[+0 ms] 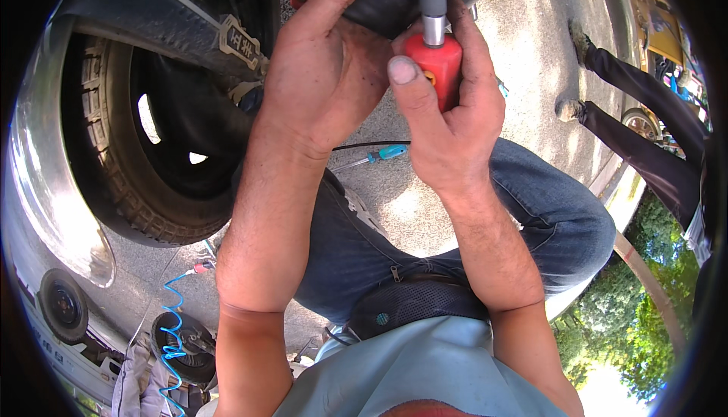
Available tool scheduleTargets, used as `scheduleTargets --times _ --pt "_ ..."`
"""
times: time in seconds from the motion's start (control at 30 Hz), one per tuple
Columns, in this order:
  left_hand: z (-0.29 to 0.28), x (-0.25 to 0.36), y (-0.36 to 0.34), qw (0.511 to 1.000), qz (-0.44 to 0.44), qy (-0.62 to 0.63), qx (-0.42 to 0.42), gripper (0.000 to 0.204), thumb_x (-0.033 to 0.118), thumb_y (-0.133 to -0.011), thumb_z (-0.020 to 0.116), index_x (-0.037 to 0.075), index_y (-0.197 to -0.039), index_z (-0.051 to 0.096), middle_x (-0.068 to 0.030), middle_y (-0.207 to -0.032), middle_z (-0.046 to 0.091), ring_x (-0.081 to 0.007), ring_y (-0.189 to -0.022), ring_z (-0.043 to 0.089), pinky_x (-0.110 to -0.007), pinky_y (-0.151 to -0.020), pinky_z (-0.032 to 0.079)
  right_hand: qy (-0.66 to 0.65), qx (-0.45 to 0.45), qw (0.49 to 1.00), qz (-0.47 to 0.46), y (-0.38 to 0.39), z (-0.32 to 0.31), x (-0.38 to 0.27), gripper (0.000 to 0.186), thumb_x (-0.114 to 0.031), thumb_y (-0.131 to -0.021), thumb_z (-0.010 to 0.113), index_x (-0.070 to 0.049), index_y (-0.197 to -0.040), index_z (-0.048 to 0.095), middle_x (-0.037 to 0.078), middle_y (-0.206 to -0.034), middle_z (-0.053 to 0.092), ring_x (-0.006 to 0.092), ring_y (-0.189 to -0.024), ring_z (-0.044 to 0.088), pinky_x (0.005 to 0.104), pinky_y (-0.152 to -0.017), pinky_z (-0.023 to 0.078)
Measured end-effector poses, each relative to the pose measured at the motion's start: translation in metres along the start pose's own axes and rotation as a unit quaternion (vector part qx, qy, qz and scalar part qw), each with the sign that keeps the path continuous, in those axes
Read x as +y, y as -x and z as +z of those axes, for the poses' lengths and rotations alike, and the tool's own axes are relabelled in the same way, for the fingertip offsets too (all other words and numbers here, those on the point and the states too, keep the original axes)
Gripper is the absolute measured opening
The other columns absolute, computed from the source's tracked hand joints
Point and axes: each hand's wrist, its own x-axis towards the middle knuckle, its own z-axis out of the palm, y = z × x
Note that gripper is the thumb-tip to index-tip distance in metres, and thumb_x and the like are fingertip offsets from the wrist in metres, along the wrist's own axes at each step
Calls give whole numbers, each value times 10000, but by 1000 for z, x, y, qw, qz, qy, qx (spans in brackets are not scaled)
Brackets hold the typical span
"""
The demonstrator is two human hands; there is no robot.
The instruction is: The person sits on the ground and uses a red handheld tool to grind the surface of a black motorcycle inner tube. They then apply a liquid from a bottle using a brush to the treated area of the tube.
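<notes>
My right hand (pixel 455 125) is wrapped round a red hand tool (pixel 444 61), thumb on its near side and fingers along its right. The tool stands upright, with a silver collar and a dark grey rounded end pointing up in front of a smooth black part (pixel 387 0). My left hand (pixel 322 68) grips that black part from below, thumb raised at its left edge. Its other fingers are mostly hidden behind the part and near the red tool. The tool's far side is out of sight, so its exact kind does not show.
At left are a vehicle's tyre (pixel 140 182), shiny body panel (pixel 57 167) and dark metal arm (pixel 163 26). A teal-handled screwdriver (pixel 387 153) lies on the ground below my hands. A blue coiled hose (pixel 173 337) hangs lower left. Another person's legs (pixel 637 136) are at right.
</notes>
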Motion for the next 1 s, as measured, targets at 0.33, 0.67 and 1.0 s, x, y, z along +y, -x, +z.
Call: scheduleTargets --times 0.33,0.67,1.0 --pt "-1 0 1 1000 -12 0 -20 565 419 -1108 429 -18 -1464 474 -208 -1364 623 -332 -1286 610 -514 -1145 466 30 4 999 -34 -1 0 4 814 -303 -894 822 123 -1474 441 218 -1147 704 295 -1051 719 361 -921 560" --pt "-3 0 -1 999 -15 18 -46 567 407 -1105 435 -21 -1476 461 -199 -1399 611 -327 -1330 578 -513 -1174 426 -33 -3 999 5 -4 -2 -5 756 -272 -913 815 113 -1462 464 193 -1170 700 238 -1058 696 343 -938 545" --pt "0 0 -1 1000 -4 13 -25 554 390 -1101 443 -19 -1474 468 -188 -1420 612 -333 -1345 565 -512 -1195 385 -167 -30 978 117 -6 -16 -14 646 -262 -969 767 100 -1433 503 130 -1101 683 157 -960 647 287 -872 532"
